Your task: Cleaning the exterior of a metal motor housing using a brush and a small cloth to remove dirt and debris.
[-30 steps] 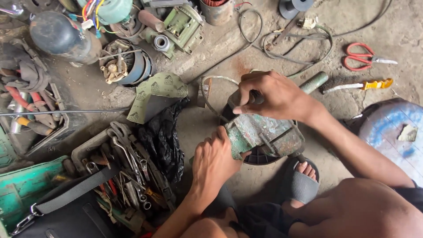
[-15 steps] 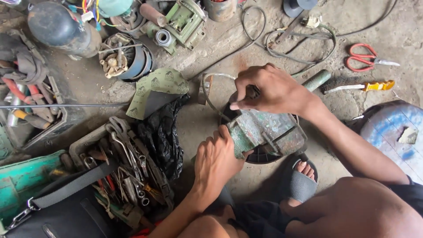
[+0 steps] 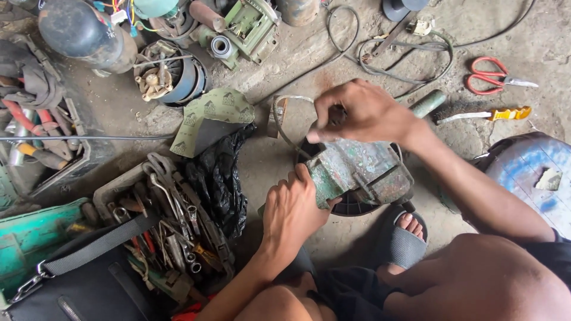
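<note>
A worn green metal casing [image 3: 360, 172] rests on the dirt floor between my knees, over a dark round part. My left hand [image 3: 292, 209] grips its near left edge. My right hand [image 3: 363, 113] is closed over its far top, fingers pinched on a small dark piece that I cannot make out. A bent metal strip [image 3: 279, 116] curves just left of the right hand. A grey-green cylinder [image 3: 428, 103] lies right of that hand.
A tray of wrenches and pliers [image 3: 160, 208] sits at left beside a black plastic bag [image 3: 217, 178] and sandpaper [image 3: 208, 116]. Motor parts [image 3: 169, 77] lie at the top. Red scissors [image 3: 488, 74], a yellow-handled brush [image 3: 482, 114], cables and a blue drum [image 3: 529, 172] are on the right.
The right hand has shifted slightly on top of the casing. The left hand keeps its hold on the near edge.
</note>
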